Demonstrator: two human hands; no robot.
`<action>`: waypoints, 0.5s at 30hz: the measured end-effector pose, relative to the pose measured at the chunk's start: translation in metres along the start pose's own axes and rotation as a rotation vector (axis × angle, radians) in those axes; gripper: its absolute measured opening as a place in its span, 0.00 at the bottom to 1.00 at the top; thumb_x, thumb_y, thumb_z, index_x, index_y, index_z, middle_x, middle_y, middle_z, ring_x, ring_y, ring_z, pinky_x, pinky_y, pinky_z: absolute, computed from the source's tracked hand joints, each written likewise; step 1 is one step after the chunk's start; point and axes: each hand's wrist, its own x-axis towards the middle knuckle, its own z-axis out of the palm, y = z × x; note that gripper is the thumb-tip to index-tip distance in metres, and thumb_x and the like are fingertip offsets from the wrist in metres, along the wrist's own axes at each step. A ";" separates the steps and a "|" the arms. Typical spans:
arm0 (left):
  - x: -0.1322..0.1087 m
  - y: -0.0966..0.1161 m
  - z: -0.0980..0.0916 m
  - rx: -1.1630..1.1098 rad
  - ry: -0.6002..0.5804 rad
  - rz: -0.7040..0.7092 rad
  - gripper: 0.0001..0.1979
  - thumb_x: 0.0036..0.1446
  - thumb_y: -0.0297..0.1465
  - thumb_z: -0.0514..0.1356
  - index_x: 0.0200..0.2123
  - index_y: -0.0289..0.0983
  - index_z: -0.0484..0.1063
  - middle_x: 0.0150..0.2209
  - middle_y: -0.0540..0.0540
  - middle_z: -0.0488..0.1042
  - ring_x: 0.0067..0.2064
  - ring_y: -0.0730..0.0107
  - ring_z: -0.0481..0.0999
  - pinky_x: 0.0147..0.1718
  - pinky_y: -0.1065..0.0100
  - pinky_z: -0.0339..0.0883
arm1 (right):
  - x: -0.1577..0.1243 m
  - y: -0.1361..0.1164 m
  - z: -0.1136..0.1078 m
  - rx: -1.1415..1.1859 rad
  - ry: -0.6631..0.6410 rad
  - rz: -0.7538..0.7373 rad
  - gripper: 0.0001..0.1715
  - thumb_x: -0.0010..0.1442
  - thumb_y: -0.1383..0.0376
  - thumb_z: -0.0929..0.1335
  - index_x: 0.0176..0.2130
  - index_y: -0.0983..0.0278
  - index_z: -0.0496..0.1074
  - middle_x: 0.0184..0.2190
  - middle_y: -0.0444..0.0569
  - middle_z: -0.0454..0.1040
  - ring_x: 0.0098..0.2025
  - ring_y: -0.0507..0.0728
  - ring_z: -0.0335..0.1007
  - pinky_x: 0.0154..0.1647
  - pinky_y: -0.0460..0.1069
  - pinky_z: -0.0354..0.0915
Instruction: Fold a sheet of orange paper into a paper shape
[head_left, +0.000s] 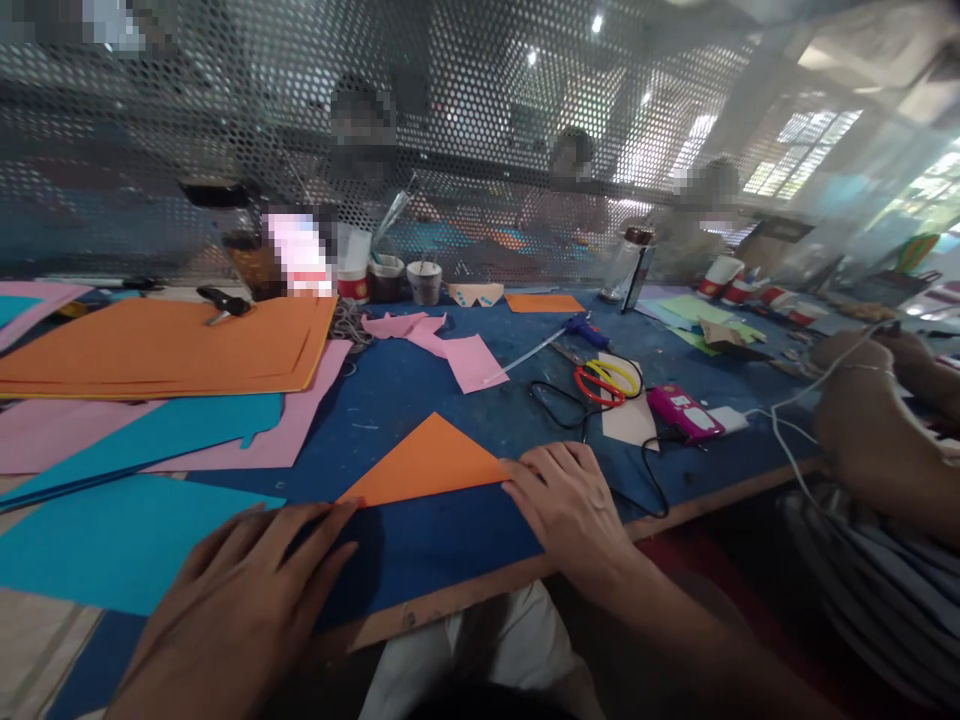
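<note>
An orange sheet of paper (433, 462) lies on the blue tabletop in a triangle shape, with its long side towards me. At its left corner rest the fingertips of my left hand (255, 575); that hand is open, with the thumb held apart. My right hand (568, 500) has the right corner between thumb and forefinger, its other fingers bent close together. A blue sheet (142, 535) lies beside and partly behind my left hand.
Stacked orange sheets (165, 340) with black-handled scissors (223, 303) lie left. Pink paper (474, 362), a glue gun (589, 330), red-and-yellow scissors (604, 382) and a magenta device (684, 413) with cables lie beyond. Another person's arm (870, 420) is at right. A perforated screen (465, 110) stands behind.
</note>
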 end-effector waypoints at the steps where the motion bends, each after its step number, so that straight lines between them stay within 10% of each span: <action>1: 0.004 0.000 -0.003 0.029 -0.007 0.025 0.21 0.70 0.37 0.49 0.56 0.46 0.78 0.51 0.39 0.81 0.49 0.39 0.76 0.49 0.39 0.67 | 0.004 -0.001 -0.001 0.005 -0.012 -0.031 0.08 0.74 0.67 0.67 0.49 0.62 0.77 0.42 0.49 0.78 0.45 0.60 0.70 0.50 0.58 0.61; 15: 0.049 0.009 -0.016 -0.186 0.022 0.066 0.24 0.76 0.41 0.44 0.44 0.43 0.81 0.43 0.43 0.82 0.45 0.57 0.80 0.45 0.56 0.72 | 0.024 0.000 0.009 0.029 -0.089 -0.272 0.09 0.73 0.72 0.66 0.42 0.63 0.75 0.39 0.47 0.76 0.41 0.57 0.68 0.46 0.54 0.59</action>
